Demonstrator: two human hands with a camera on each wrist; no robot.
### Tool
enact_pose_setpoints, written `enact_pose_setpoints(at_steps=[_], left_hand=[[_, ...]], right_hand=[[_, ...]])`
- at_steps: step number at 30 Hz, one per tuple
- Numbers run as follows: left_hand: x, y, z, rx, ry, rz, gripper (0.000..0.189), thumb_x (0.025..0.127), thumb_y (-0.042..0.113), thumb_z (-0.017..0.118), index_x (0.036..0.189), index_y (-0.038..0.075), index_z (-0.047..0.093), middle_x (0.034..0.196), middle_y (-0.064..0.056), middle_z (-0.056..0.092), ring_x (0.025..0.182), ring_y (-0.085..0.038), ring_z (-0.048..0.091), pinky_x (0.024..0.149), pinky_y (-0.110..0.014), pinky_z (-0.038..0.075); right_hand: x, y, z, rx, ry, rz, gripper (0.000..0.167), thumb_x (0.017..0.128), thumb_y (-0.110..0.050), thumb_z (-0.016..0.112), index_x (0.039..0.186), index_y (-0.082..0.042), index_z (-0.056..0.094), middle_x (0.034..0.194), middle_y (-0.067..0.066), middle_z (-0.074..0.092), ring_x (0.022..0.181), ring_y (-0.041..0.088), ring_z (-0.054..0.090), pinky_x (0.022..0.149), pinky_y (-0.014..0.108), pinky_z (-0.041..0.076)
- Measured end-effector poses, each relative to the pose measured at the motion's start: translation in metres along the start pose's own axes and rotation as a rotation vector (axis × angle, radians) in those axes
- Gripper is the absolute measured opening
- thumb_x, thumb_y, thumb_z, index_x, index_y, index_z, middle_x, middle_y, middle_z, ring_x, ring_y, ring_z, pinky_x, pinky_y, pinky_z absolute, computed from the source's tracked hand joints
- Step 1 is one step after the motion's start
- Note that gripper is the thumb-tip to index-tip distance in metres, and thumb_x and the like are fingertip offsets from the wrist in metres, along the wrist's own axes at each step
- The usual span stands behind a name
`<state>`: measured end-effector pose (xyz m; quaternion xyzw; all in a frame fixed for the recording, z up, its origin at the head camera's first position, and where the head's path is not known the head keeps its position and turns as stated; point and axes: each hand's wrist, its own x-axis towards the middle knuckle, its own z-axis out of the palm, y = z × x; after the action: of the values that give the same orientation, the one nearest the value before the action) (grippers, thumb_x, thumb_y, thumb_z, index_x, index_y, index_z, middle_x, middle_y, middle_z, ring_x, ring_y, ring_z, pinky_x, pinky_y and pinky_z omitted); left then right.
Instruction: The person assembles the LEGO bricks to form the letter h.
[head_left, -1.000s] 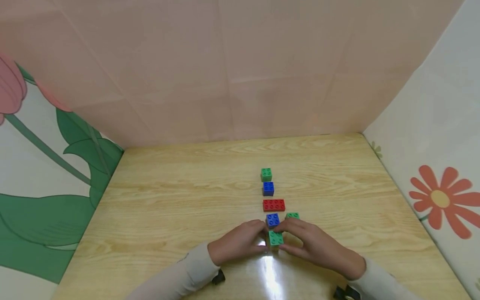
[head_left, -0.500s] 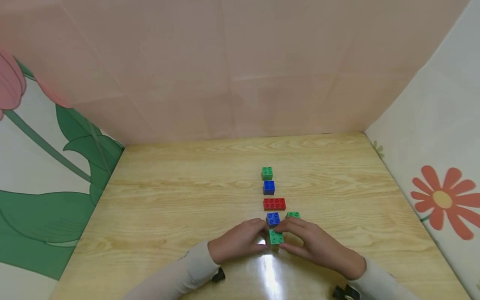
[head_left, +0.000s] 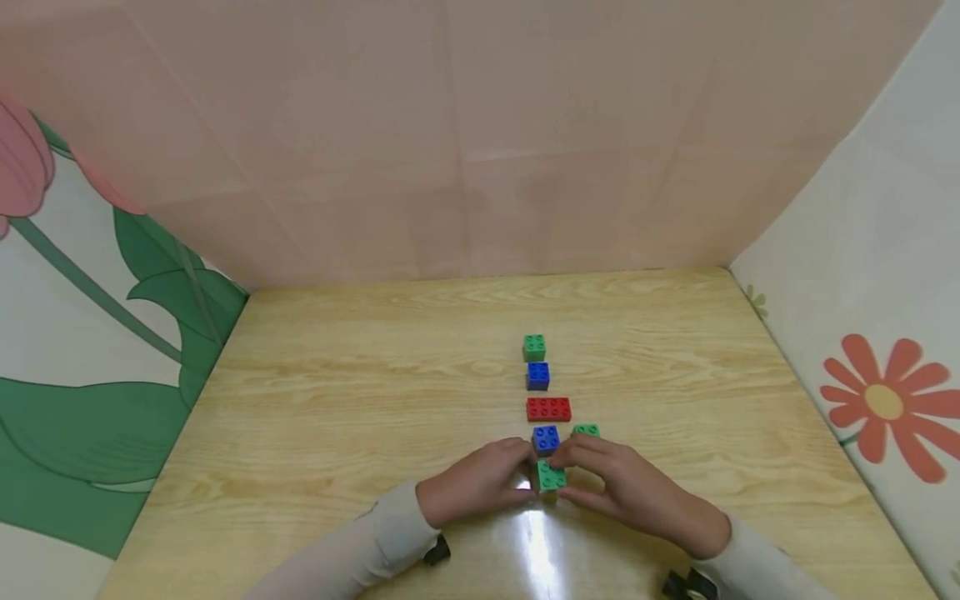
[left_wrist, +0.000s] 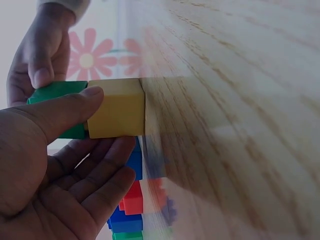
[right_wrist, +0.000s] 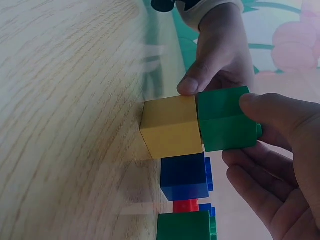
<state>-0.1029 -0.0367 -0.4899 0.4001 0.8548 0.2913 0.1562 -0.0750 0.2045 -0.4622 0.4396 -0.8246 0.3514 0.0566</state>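
Observation:
Near the table's front, a green brick (head_left: 550, 478) sits on top of a yellow brick (left_wrist: 120, 112), with a thin seam between them. My left hand (head_left: 480, 482) grips the yellow brick at the bottom, its thumb on the near side and fingers behind. From the right, my right hand (head_left: 637, 492) pinches the green brick between thumb and fingers. The yellow brick's base is at the tabletop in the right wrist view. Just beyond is a blue brick (head_left: 546, 439), close to the fingertips of both hands.
Another green brick (head_left: 586, 431) stands beyond the right hand's knuckles, partly hidden. A long red brick (head_left: 548, 409), a second blue brick (head_left: 537, 376) and a far green brick (head_left: 534, 347) continue the row away on the wooden table (head_left: 360, 375). Patterned walls enclose three sides.

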Motion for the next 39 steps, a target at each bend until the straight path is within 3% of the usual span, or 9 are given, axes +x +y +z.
enact_pose_setpoints(at_steps=[9,14,23,33,39], left_hand=[[0.0003,0.0005,-0.0004,-0.012,-0.011,-0.022,0.032,0.088,0.036,0.073,0.111,0.018,0.06,0.101,0.015,0.06,0.093,0.004,0.055,0.085,-0.012,0.046],[0.0005,0.0013,-0.0005,-0.03,-0.02,-0.03,0.035,0.088,0.035,0.073,0.115,0.018,0.059,0.104,0.014,0.061,0.095,0.004,0.056,0.086,-0.013,0.046],[-0.0007,0.0017,0.0007,-0.037,0.003,0.015,0.043,0.088,0.028,0.074,0.126,0.016,0.057,0.109,0.013,0.061,0.099,0.003,0.057,0.088,-0.012,0.045],[-0.001,0.0034,0.0,0.003,-0.017,-0.012,0.045,0.091,0.033,0.07,0.131,0.018,0.055,0.11,0.013,0.06,0.1,0.003,0.055,0.087,-0.013,0.047],[-0.0017,0.0033,0.0001,-0.003,-0.021,0.005,0.051,0.091,0.034,0.069,0.137,0.021,0.05,0.12,0.012,0.059,0.109,0.0,0.055,0.092,-0.016,0.046]], right_hand=[[-0.0003,-0.0009,0.0005,0.0,-0.018,0.053,0.032,0.082,-0.017,0.08,0.11,-0.02,0.067,0.113,-0.011,0.061,0.103,0.007,0.061,0.085,0.021,0.053],[-0.0009,0.0009,0.0016,0.001,-0.012,0.039,0.032,0.082,-0.016,0.08,0.111,-0.019,0.066,0.113,-0.01,0.062,0.102,0.009,0.062,0.084,0.023,0.054],[0.0004,-0.0001,0.0002,0.013,-0.046,0.071,0.029,0.084,-0.018,0.078,0.111,-0.019,0.066,0.114,-0.009,0.061,0.104,0.009,0.061,0.086,0.024,0.054],[0.0015,-0.0002,-0.0001,0.009,-0.043,0.075,0.031,0.083,-0.017,0.079,0.112,-0.021,0.067,0.113,-0.014,0.06,0.103,0.004,0.06,0.085,0.019,0.052],[0.0008,-0.0006,0.002,0.006,-0.036,0.044,0.034,0.082,-0.013,0.079,0.114,-0.02,0.066,0.111,-0.011,0.06,0.1,0.006,0.061,0.082,0.02,0.054]])
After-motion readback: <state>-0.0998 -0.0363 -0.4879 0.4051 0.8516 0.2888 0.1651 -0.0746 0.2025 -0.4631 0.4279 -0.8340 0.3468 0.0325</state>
